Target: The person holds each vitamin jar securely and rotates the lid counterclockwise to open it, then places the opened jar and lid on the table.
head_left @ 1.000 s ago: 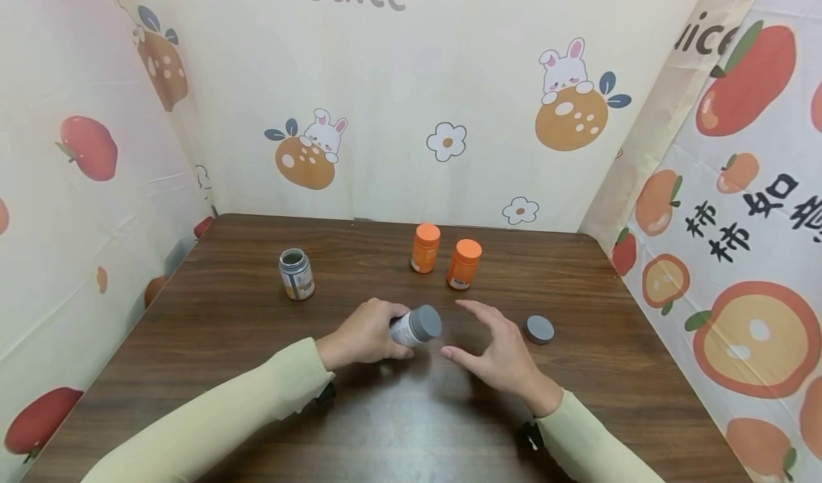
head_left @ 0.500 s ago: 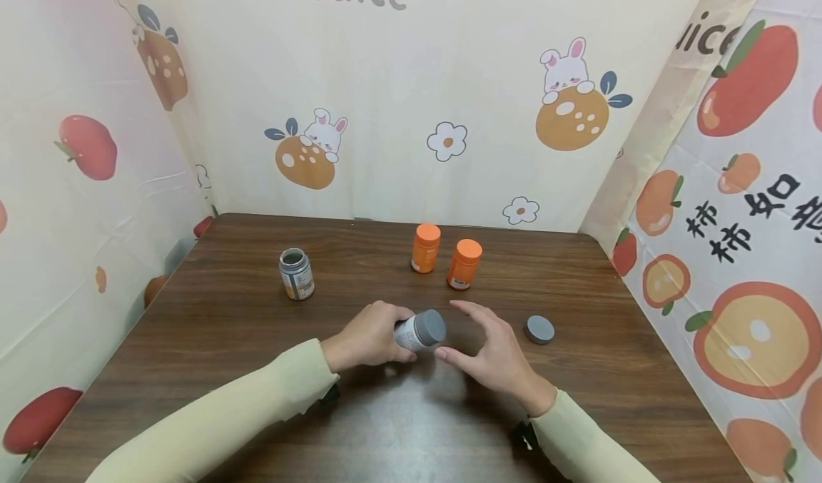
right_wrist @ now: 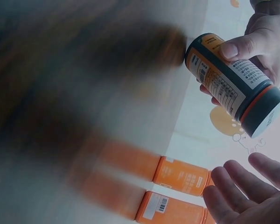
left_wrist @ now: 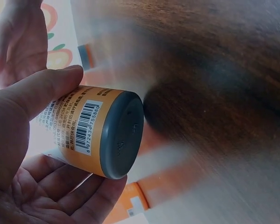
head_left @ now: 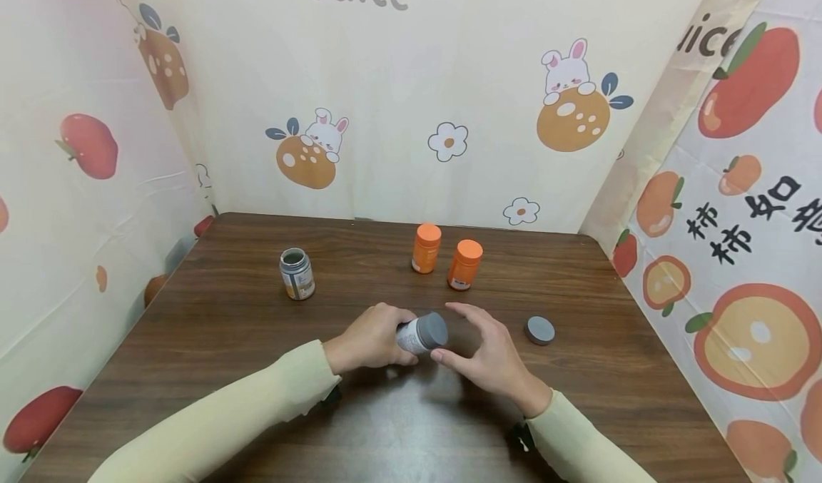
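While the left grip [head_left: 372,337] curls round a grey-capped bottle [head_left: 414,335], the right grip [head_left: 493,358] spreads empty over brown tabletop [head_left: 398,433] before fruit-printed cloth [head_left: 385,69].

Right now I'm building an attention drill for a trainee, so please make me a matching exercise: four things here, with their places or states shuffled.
Column one
1. grey-capped bottle
2. bottle at far left
3. loose grey lid
4. right hand

Column two
A. lying flat on the table
B. fingers apart, gripping nothing
C. gripped by the left hand
D. standing upright, uncapped

Pairs: 1-C, 2-D, 3-A, 4-B
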{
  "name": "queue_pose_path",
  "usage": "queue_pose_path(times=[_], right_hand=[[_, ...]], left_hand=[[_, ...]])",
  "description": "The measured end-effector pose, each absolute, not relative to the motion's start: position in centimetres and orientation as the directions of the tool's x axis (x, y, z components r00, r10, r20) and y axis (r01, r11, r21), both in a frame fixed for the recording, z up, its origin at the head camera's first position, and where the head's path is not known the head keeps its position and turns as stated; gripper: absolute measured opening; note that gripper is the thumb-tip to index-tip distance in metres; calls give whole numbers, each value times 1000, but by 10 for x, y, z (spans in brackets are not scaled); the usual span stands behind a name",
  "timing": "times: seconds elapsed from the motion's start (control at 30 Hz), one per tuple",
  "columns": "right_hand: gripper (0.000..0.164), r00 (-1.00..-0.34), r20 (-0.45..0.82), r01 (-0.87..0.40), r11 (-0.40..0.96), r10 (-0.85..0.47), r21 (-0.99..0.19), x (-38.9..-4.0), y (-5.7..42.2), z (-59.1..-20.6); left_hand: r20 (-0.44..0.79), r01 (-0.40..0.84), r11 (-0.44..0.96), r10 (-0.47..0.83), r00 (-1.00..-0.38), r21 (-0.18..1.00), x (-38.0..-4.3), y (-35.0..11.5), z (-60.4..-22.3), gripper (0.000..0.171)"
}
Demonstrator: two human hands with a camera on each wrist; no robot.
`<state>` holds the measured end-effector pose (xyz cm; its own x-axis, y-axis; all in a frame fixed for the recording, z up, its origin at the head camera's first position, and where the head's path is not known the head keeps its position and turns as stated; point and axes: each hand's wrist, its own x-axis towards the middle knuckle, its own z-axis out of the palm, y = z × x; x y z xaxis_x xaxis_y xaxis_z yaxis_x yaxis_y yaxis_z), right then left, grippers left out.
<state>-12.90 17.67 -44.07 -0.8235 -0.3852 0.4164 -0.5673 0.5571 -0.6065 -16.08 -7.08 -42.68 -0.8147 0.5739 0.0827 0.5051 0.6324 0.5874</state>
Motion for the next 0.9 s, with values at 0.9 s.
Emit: queue_pose_path(times=[0.9], right_hand=[[56, -790, 479, -613, 497, -382, -615, -134, 163, -445]], left_hand=[[72, 510, 655, 574, -816, 558, -160, -70, -426, 46]])
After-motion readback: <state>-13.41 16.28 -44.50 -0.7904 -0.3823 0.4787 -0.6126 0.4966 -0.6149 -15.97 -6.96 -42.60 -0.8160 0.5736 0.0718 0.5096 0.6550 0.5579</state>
